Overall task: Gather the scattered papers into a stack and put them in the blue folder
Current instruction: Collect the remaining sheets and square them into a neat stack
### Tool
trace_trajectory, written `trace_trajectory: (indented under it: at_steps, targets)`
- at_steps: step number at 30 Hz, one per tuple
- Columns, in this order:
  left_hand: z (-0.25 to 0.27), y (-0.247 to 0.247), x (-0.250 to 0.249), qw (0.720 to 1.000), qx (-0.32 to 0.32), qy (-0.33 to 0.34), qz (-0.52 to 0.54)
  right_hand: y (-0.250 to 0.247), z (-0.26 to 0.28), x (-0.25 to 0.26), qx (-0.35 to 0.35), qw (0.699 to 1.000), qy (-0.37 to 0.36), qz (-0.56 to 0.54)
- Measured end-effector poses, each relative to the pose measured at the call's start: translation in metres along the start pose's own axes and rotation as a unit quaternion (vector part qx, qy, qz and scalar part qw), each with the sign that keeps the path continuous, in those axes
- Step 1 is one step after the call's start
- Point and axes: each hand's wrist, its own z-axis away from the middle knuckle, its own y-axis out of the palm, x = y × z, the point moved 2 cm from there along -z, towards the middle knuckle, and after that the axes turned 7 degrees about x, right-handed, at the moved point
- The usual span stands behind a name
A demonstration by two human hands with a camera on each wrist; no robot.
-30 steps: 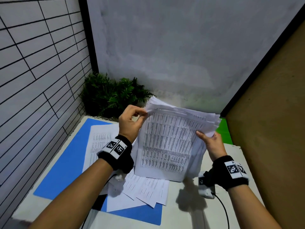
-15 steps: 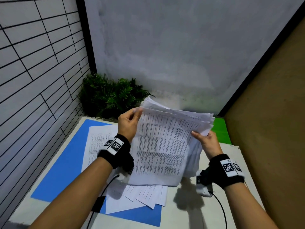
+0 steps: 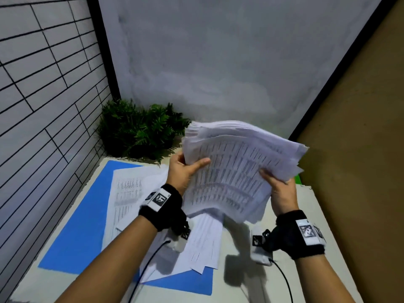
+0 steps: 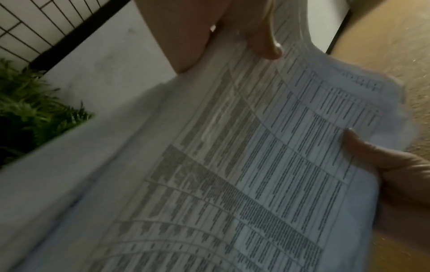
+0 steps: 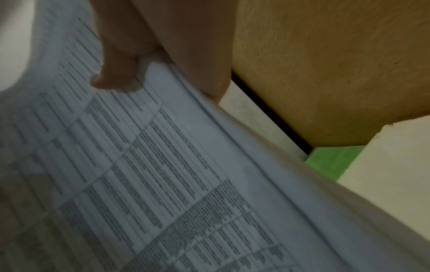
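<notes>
Both hands are clamped on one thick stack of papers [image 3: 238, 171], held up in the air above the table [image 3: 306, 206] and tilted so its printed face looks back at the person. Going from the left: the blue folder [image 3: 83, 226] lies open and flat on the table by the tiled wall [image 3: 43, 95], with a green plant [image 3: 140, 130] at the far corner behind it. Several loose sheets [image 3: 129, 193] lie fanned across the folder, some poking past its near edge, directly under and to the left of the raised stack. The left hand [image 3: 182, 172] holds the stack's left edge, thumb laid flat across the printed top sheet and the fingers curled round behind; the left wrist view shows that thumb [image 4: 263, 36] pressing on the tables of text. The stack spans the gap between the two hands, its far edges splayed and uneven, the sheets not squared up, and its lower edge sags toward the sheets on the folder without touching them. The right hand [image 3: 282, 193] grips the stack's right side near the lower corner, thumb [image 5: 114, 73] on top of the page and the fingers underneath. Black wrist bands [image 3: 160, 206] with square printed markers sit on both wrists, cables trailing down. Beyond the right hand stands a brown wall [image 3: 360, 138].
</notes>
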Motion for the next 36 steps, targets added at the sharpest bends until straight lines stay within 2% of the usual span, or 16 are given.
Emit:
trace_trajectory:
  at_steps: [3, 7, 10, 13, 15, 18, 21, 23, 25, 26, 27, 29, 30, 32, 34, 36]
  targets:
    - [0.002, -0.005, 0.002, 0.999, 0.024, 0.022, -0.033, -0.002, 0.003, 0.003, 0.001, 0.999, 0.004, 0.053]
    - [0.009, 0.0, 0.026, 0.994, 0.057, -0.061, -0.072, -0.013, 0.012, -0.033, 0.002, 0.991, 0.099, 0.09]
    - [0.019, 0.005, 0.046, 0.979, 0.038, -0.142, -0.139, -0.01, 0.025, -0.061, 0.015, 0.979, 0.167, 0.115]
    - [0.021, -0.001, 0.05, 0.983, -0.005, -0.146, -0.11, -0.015, 0.023, -0.064, -0.035, 0.982, 0.157, 0.096]
    - [0.025, -0.006, 0.051, 0.987, -0.016, -0.138, -0.08, -0.014, 0.023, -0.063, -0.039, 0.983, 0.155, 0.093]
    - [0.035, -0.007, 0.067, 0.973, 0.045, -0.18, -0.134, -0.014, 0.036, -0.073, -0.026, 0.975, 0.184, 0.124]
    - [0.034, -0.022, 0.076, 0.958, 0.113, -0.213, -0.155, -0.023, 0.033, -0.066, -0.055, 0.965, 0.176, 0.186]
    - [0.03, -0.055, 0.085, 0.938, 0.138, -0.226, -0.224, -0.032, 0.027, -0.051, -0.078, 0.96, 0.162, 0.213]
    - [0.03, -0.11, 0.098, 0.919, 0.054, -0.258, -0.295, -0.043, 0.024, -0.039, -0.095, 0.952, 0.164, 0.238]
    - [0.032, -0.139, 0.104, 0.893, -0.016, -0.284, -0.349, -0.05, 0.023, -0.035, -0.105, 0.948, 0.166, 0.249]
    - [0.038, -0.168, 0.11, 0.853, -0.082, -0.319, -0.406, -0.056, 0.022, -0.033, -0.112, 0.944, 0.17, 0.26]
    - [0.052, -0.212, 0.116, 0.774, -0.165, -0.394, -0.468, -0.064, 0.022, -0.034, -0.126, 0.934, 0.185, 0.278]
    - [0.057, -0.222, 0.115, 0.759, -0.192, -0.419, -0.46, -0.066, 0.023, -0.036, -0.132, 0.929, 0.194, 0.286]
    - [0.059, -0.235, 0.121, 0.766, -0.219, -0.439, -0.416, -0.065, 0.024, -0.041, -0.137, 0.923, 0.208, 0.292]
    - [0.053, -0.237, 0.13, 0.808, -0.22, -0.423, -0.347, -0.064, 0.024, -0.048, -0.141, 0.924, 0.215, 0.284]
    - [0.046, -0.225, 0.133, 0.848, -0.185, -0.399, -0.295, -0.063, 0.023, -0.053, -0.145, 0.92, 0.221, 0.288]
